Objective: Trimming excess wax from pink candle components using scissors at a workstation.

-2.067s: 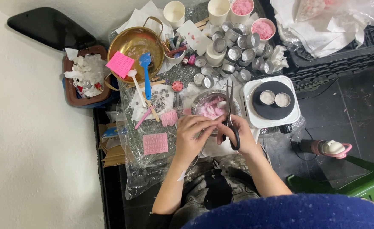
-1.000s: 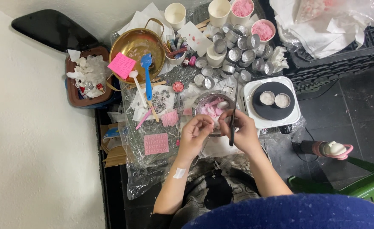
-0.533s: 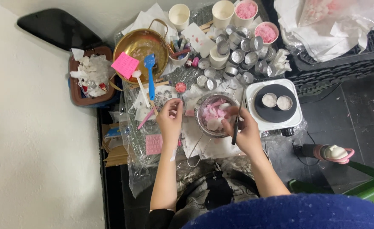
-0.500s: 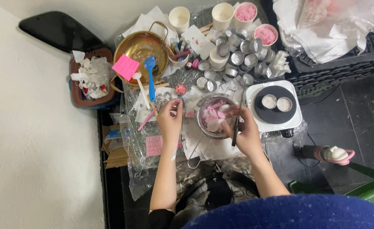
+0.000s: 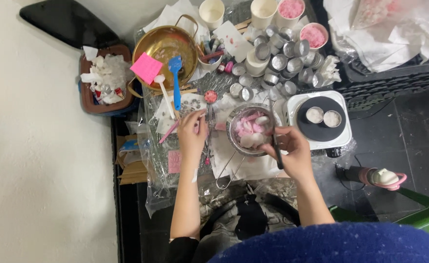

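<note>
Desk (image 5: 234, 168) packed w/ clutter, little free room. Right hand (image 5: 292, 151) grips scissors (image 5: 275, 136) over bowl (image 5: 251, 129) of pink/white chunks; left hand (image 5: 192, 136) fingers loosely apart, flat.

Gold pot (image 5: 163, 46); pink sticky note (image 5: 146, 68); blue spatula (image 5: 175, 80); pink-white chunks in steel bowl (image 5: 233, 141); white hotplate (image 5: 341, 139), black top.

One head-worn camera looks steeply down, fairly high above the cluttered worktable (image 5: 234, 160).
</note>
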